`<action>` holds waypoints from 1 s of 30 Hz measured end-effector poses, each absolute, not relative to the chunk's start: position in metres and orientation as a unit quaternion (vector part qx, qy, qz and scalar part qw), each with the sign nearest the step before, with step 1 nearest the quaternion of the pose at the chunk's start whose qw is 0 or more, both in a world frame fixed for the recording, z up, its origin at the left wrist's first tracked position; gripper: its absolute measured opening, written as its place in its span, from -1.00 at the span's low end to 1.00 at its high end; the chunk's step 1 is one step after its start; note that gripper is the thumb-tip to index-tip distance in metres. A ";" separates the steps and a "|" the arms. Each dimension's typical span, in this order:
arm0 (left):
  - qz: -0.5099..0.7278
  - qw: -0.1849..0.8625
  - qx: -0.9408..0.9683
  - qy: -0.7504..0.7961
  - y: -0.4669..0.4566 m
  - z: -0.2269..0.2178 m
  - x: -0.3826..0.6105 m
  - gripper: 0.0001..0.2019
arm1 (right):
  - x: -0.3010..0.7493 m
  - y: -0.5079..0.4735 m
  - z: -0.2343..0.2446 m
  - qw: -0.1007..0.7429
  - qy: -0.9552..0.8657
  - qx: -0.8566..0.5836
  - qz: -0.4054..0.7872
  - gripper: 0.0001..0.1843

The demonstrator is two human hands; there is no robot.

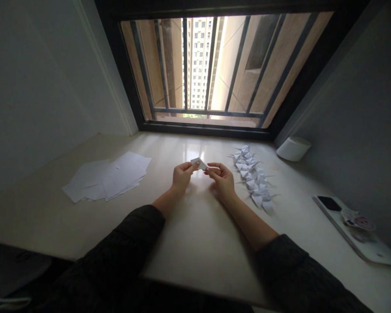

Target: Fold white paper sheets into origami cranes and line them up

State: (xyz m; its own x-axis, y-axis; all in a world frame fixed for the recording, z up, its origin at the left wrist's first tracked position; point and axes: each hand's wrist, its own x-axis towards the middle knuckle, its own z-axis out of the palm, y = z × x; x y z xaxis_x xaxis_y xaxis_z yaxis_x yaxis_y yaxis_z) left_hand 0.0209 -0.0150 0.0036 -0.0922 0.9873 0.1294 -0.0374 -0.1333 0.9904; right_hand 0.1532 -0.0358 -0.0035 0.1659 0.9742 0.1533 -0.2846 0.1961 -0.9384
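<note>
Workpiece: We see one small piece of folded white paper [202, 164] held just above the table [189, 248], between the fingertips of both hands.
Left hand: We find the left hand [182, 174] closed in a pinch, thumb over the paper's left part.
Right hand: We find the right hand [222, 177] pinching the paper's right corner at thumb and forefinger, the other fingers loosely curled.
Finished stock: Just beside the right hand, on its right, we have a long cluster of folded paper figures [254, 179] with thin points; overlap prevents us from counting them.
Unfolded stock: Well to the left of the left hand, we have overlapping flat white sheets [125, 174].
Progress: We judge the cluster complete and the held piece part-folded, lacking the thin points; the flat sheets remain unworked.
Outer items: Farther right of the right hand, we note a white cylinder [293, 149] by the wall and, nearer us, a phone [361, 238]. Beyond both hands stands a dark window frame [202, 129].
</note>
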 end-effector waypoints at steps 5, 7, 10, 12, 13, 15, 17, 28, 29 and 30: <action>0.555 0.436 0.538 0.462 -0.015 0.002 0.020 -0.63 | 0.154 -0.037 -0.002 0.655 -0.429 -0.431 0.448 -0.68; 0.554 0.419 0.549 0.465 -0.015 0.002 0.020 -0.62 | 0.154 -0.036 -0.002 0.653 -0.439 -0.432 0.440 -0.67; 0.557 0.406 0.556 0.466 -0.016 0.002 0.020 -0.63 | 0.155 -0.035 -0.003 0.642 -0.457 -0.434 0.437 -0.62; 0.556 0.406 0.560 0.460 -0.016 0.002 0.021 -0.63 | 0.155 -0.034 -0.005 0.636 -0.461 -0.435 0.440 -0.61; 0.555 0.407 0.563 0.457 -0.017 0.002 0.020 -0.64 | 0.156 -0.034 -0.006 0.635 -0.462 -0.434 0.441 -0.61; 0.551 0.409 0.570 0.452 -0.016 0.002 0.020 -0.63 | 0.156 -0.033 -0.008 0.635 -0.463 -0.434 0.440 -0.63; 0.549 0.408 0.572 0.453 -0.016 0.002 0.019 -0.61 | 0.157 -0.033 -0.008 0.634 -0.464 -0.440 0.435 -0.64; 0.541 0.359 0.615 0.447 -0.018 0.003 0.019 -0.62 | 0.158 -0.031 -0.010 0.627 -0.459 -0.452 0.437 -0.67; 0.538 0.352 0.620 0.449 -0.019 0.003 0.019 -0.62 | 0.157 -0.031 -0.011 0.627 -0.459 -0.450 0.440 -0.66; 0.535 0.346 0.624 0.453 -0.019 0.003 0.019 -0.62 | 0.157 -0.031 -0.011 0.627 -0.458 -0.448 0.443 -0.65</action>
State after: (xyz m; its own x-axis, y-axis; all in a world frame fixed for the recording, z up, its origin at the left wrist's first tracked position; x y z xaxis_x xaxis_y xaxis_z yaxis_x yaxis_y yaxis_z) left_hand 0.0191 -0.0194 0.0030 0.0185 0.9350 0.3542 0.1949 -0.3508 0.9159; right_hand 0.1572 -0.0308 -0.0107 0.1884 0.9658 0.1783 -0.1454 0.2070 -0.9675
